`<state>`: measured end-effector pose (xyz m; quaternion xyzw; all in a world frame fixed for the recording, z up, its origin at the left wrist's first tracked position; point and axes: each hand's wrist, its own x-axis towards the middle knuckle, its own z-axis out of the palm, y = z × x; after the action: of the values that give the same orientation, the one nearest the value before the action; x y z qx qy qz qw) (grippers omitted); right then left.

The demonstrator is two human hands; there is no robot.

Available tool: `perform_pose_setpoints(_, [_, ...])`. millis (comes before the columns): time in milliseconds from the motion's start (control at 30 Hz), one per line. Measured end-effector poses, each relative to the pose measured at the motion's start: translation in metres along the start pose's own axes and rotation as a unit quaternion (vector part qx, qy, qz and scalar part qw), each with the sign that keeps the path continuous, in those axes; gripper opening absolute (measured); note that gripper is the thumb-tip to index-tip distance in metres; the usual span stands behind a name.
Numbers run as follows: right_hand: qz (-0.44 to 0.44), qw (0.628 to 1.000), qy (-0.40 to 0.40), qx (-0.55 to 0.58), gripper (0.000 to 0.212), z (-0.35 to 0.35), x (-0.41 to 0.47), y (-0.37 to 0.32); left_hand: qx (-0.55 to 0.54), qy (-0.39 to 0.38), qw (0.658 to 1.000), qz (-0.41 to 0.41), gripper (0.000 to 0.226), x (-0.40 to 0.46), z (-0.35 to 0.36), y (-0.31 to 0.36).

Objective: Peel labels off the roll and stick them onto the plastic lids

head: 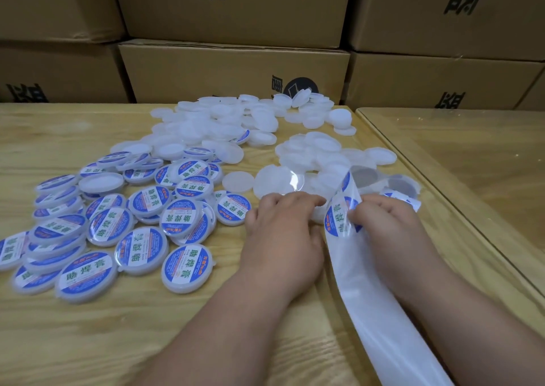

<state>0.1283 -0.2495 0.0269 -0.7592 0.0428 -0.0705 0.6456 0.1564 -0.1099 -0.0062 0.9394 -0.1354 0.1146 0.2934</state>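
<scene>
A white backing strip (374, 306) runs from the bottom right up to the middle of the wooden table (88, 341). My right hand (389, 226) pinches a round blue-and-white label (337, 217) that stands half lifted off the strip. My left hand (283, 229) lies palm down beside it, fingers bent over a plain white lid (320, 216) that is mostly hidden. Several labelled lids (88, 273) are heaped at the left. Several bare translucent lids (212, 126) lie spread across the back and middle.
Stacked cardboard boxes (236, 70) form a wall right behind the table. A second table with a glossy top (472, 155) adjoins on the right. More strip with empty label holes (401, 185) lies curled past my right hand.
</scene>
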Motion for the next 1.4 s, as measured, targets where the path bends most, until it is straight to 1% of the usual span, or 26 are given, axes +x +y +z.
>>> perform_pose_setpoints(67, [-0.011,1.000,-0.027,0.010,0.037,0.000,-0.002,0.001,0.009,-0.006,1.000,0.005,0.037,0.000,0.002,-0.002])
perform_pose_setpoints(133, [-0.004,0.996,-0.093,0.007,0.035,-0.004,-0.005,0.000,0.007,-0.012,1.000,0.006,0.039,0.001,0.001,-0.004])
perform_pose_setpoints(167, [0.007,0.991,-0.134,-0.014,0.032,-0.006,-0.006,-0.002,-0.004,-0.011,1.000,0.002,0.037,0.001,0.001,-0.004])
perform_pose_setpoints(233, [0.030,0.976,-0.199,-0.080,0.028,-0.012,-0.008,-0.006,-0.042,-0.001,0.999,-0.010,0.025,0.003,0.001,-0.005])
perform_pose_setpoints(300, [0.042,0.968,-0.215,-0.120,0.022,-0.016,-0.008,-0.009,-0.079,0.009,0.996,-0.027,0.016,0.003,0.001,-0.005])
perform_pose_setpoints(367, [0.056,0.971,-0.200,-0.117,0.021,-0.018,-0.004,-0.007,-0.129,0.024,0.990,-0.051,0.015,0.005,0.000,-0.006])
perform_pose_setpoints(467, [0.077,0.982,-0.161,-0.054,0.017,-0.020,0.004,0.000,-0.189,0.057,0.978,-0.072,0.018,0.007,-0.003,-0.007])
perform_pose_setpoints(567, [0.066,0.988,-0.138,-0.030,0.015,-0.016,0.007,0.005,-0.229,0.076,0.968,-0.075,0.022,0.006,-0.007,-0.005])
perform_pose_setpoints(633, [0.057,0.990,-0.125,-0.022,0.017,-0.013,0.007,0.008,-0.266,0.081,0.957,-0.080,0.023,0.006,-0.008,-0.004])
perform_pose_setpoints(700, [0.049,0.994,-0.098,-0.027,0.025,-0.012,0.009,0.011,-0.312,0.077,0.942,-0.098,0.022,0.005,-0.008,-0.003])
perform_pose_setpoints(800, [0.035,0.997,-0.067,-0.031,0.042,-0.012,0.011,0.013,-0.370,0.100,0.917,-0.106,0.017,0.004,-0.008,-0.002])
perform_pose_setpoints(867, [0.024,0.998,-0.053,-0.027,0.050,-0.011,0.010,0.013,-0.386,0.115,0.910,-0.094,0.010,0.003,-0.011,0.000])
perform_pose_setpoints(900, [0.017,0.998,-0.048,-0.026,0.050,-0.010,0.009,0.011,-0.400,0.109,0.906,-0.081,0.010,0.002,-0.012,0.001])
perform_pose_setpoints(933, [0.010,0.999,-0.046,-0.024,0.048,-0.009,0.008,0.010,-0.412,0.092,0.904,-0.063,0.017,0.001,-0.012,0.002])
perform_pose_setpoints(1000, [0.008,0.999,-0.042,-0.019,0.042,-0.008,0.007,0.009,-0.408,0.039,0.912,-0.015,0.031,-0.001,-0.012,0.003])
perform_pose_setpoints(1067, [0.011,0.999,-0.035,-0.007,0.032,-0.009,0.008,0.011,-0.380,-0.002,0.925,0.027,0.034,-0.003,-0.010,0.005])
perform_pose_setpoints(1100, [0.011,0.999,-0.031,-0.006,0.035,-0.010,0.008,0.011,-0.358,-0.009,0.933,0.044,0.034,-0.004,-0.009,0.006])
perform_pose_setpoints(1167, [0.022,0.999,-0.026,0.011,0.035,-0.011,0.008,0.010,-0.326,-0.015,0.943,0.059,0.036,-0.004,-0.009,0.006])
perform_pose_setpoints(1300, [0.057,0.992,-0.038,0.104,0.029,-0.010,0.008,0.007,-0.313,-0.018,0.948,0.048,0.039,-0.003,-0.009,0.005])
perform_pose_setpoints(1400, [0.035,0.990,-0.060,0.123,0.016,-0.011,0.008,0.009,-0.303,-0.002,0.952,0.051,0.032,-0.003,-0.009,0.007])
